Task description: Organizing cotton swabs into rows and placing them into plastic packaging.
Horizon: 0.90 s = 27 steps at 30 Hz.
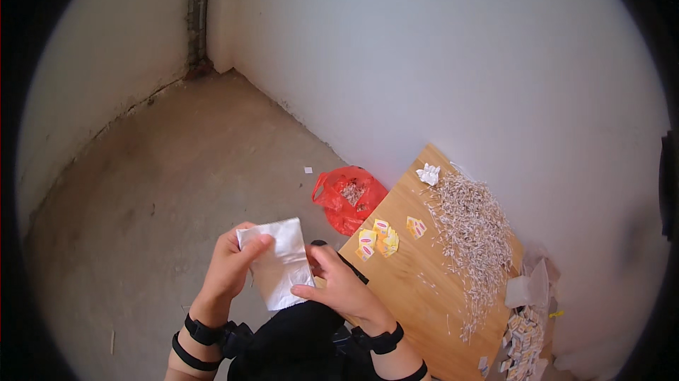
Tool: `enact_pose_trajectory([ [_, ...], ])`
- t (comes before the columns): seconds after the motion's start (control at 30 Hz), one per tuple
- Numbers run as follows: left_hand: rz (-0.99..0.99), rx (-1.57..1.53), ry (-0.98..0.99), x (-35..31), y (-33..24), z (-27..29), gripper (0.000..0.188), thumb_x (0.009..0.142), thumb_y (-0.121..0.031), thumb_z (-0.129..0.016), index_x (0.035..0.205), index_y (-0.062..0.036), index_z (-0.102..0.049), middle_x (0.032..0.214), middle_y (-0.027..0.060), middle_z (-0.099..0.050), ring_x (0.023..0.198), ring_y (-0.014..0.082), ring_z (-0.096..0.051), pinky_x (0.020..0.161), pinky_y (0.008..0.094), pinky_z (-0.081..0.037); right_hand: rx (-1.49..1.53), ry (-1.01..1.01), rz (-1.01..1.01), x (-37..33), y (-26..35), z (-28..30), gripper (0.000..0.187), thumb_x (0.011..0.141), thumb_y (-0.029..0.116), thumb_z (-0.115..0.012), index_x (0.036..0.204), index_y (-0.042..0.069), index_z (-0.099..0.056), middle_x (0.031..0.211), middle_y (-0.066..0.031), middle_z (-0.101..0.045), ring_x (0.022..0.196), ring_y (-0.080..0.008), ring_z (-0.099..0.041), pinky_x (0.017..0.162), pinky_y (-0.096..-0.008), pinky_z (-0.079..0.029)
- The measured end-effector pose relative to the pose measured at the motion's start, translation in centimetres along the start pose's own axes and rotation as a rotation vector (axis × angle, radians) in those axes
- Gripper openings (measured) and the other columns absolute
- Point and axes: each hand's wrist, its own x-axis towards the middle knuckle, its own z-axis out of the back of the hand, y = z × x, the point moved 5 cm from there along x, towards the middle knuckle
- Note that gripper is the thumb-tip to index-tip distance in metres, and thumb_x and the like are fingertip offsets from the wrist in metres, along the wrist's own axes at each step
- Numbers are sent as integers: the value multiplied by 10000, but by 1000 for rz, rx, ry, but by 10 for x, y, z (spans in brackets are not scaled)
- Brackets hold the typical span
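Between my hands, above my lap, is a flat silver foil pouch (281,257) with a creased, shiny surface. My left hand (228,262) pinches its upper left part, thumb on the front and fingers behind. At the pouch's right side, my right hand (341,283) grips the edge, its thumb on the lower corner; some of its fingers are hidden behind. The pouch is tilted. To the right of my hands, several small yellow-and-white printed packets (386,237) lie on the wooden table (403,278), with a smaller group of packets (416,227) just beyond.
A large pile of cotton swabs (475,239) covers the table's right side, near a crumpled white wad (428,174). A red plastic bag (341,213) with swabs inside sits on the floor beside the table. Many small boxes (523,338) and clear plastic (541,275) lie by the wall (453,63).
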Motion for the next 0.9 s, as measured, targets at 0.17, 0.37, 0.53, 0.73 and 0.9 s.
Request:
enact_pose_trajectory([
  [0.17, -20, 159, 77, -7, -9, -22, 179, 869, -184, -695, 943, -38, -622, 840, -16, -631, 766, 61, -564, 684, 214, -445, 296, -33, -143, 15, 11, 2, 476, 869, 206, -703, 1234, -21, -499, 1094, -72, -613, 965, -99, -585, 813, -252, -483],
  [0.37, -74, 15, -45, -2, -1, -12, 190, 869, -167, -694, 987, -43, -612, 864, -12, -635, 774, 61, -568, 708, 217, -452, 655, -148, -166, 15, 7, 5, 289, 940, 134, -600, 1180, -21, -560, 1014, -37, -633, 929, -74, -582, 809, -220, -467],
  [0.53, -13, -82, 16, -3, 6, -21, 216, 849, -151, -708, 991, -30, -600, 915, 1, -621, 822, 64, -561, 739, 218, -446, 670, -96, -170, 9, -12, 0, 217, 940, 125, -600, 1095, -26, -610, 971, -27, -639, 892, -62, -574, 780, -191, -455],
  [0.73, -675, 804, -453, -25, -17, -25, 312, 785, -120, -735, 1040, -46, -571, 1028, 59, -563, 937, 127, -528, 752, 256, -417, 541, -323, -111, 8, -21, 0, 200, 890, 99, -663, 1053, -10, -619, 947, -37, -650, 872, -81, -598, 798, -235, -481],
  [0.9, -270, 186, 27, -21, 8, -49, 361, 801, -156, -740, 1086, -47, -548, 1074, 45, -563, 979, 138, -526, 813, 272, -417, 652, -325, -92, 6, -19, -10, 190, 850, 84, -710, 1002, 4, -631, 908, -11, -643, 824, -61, -585, 751, -208, -474],
])
